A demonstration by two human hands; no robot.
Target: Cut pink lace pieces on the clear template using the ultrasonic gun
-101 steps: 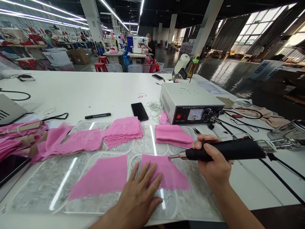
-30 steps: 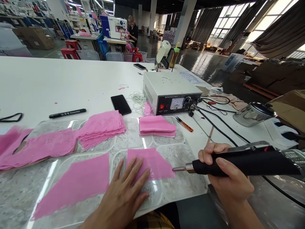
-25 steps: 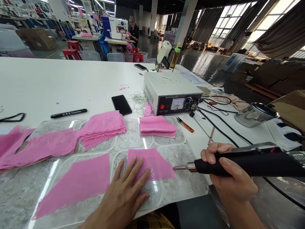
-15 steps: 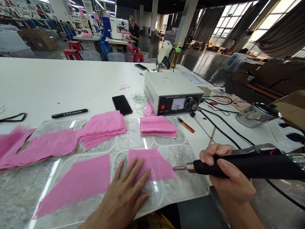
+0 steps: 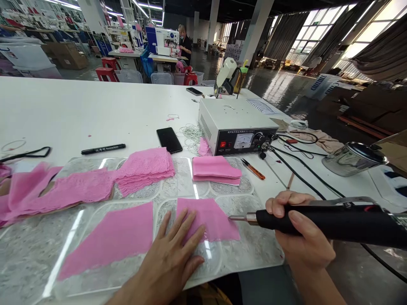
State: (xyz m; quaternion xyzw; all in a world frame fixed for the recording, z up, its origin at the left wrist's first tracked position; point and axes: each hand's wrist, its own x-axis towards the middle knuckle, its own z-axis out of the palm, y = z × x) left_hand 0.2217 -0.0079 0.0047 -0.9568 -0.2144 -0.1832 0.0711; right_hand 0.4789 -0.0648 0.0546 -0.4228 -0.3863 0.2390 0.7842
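My left hand (image 5: 173, 250) lies flat with spread fingers on a small pink fabric piece (image 5: 216, 224), pressing it against the clear template (image 5: 235, 254). Wrapped in my right hand (image 5: 305, 228) is a black handheld ultrasonic welder (image 5: 337, 222), held level with its metal tip pointing left. That tip touches, or hovers just at, the slanted right edge of the fabric piece; which of the two I cannot tell. Left of my left hand, a larger pink fabric piece (image 5: 114, 237) lies flat. Behind are a folded pink stack (image 5: 216, 169) and a pile of scallop-edged pink pieces (image 5: 146, 169).
A generator box (image 5: 238, 123) with a dial and cables stands behind. Around it are a phone (image 5: 169, 140), a marker (image 5: 103, 149), orange-handled snips (image 5: 253, 169) and a lidded glass jar (image 5: 352, 159). A person (image 5: 184, 42) sits at a distant sewing machine.
The welder's tip has slid a little up and left along the fabric's slanted edge. My left hand stays in place on the fabric. The whole view has shifted slightly.
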